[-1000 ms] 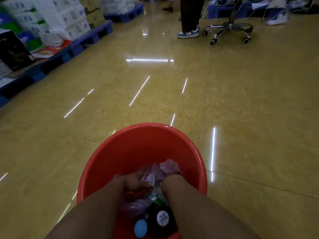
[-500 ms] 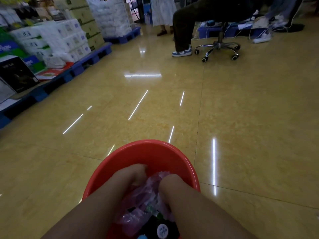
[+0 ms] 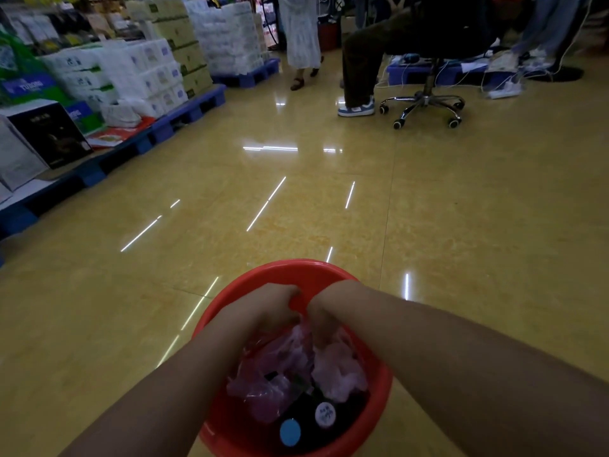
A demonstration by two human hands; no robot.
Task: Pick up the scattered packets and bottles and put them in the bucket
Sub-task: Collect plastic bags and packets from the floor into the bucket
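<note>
Both hands are down in the red bucket [image 3: 379,384], which sits on the yellow floor [image 3: 461,242] right in front of the person. The left hand [image 3: 280,300] is curled at the far wall, its grip closed, though on what I cannot tell. The right hand [image 3: 324,324] points downward just beside it, fingers pressed into the pink packets [image 3: 336,367], and whether that grip holds one is hidden. The packets lie directly beneath and nearer than both hands, the right hand closer. Two bottles [image 3: 324,415] stand upright at the near side, caps up. No loose packets show on the floor, so the gathering looks nearly finished.
</note>
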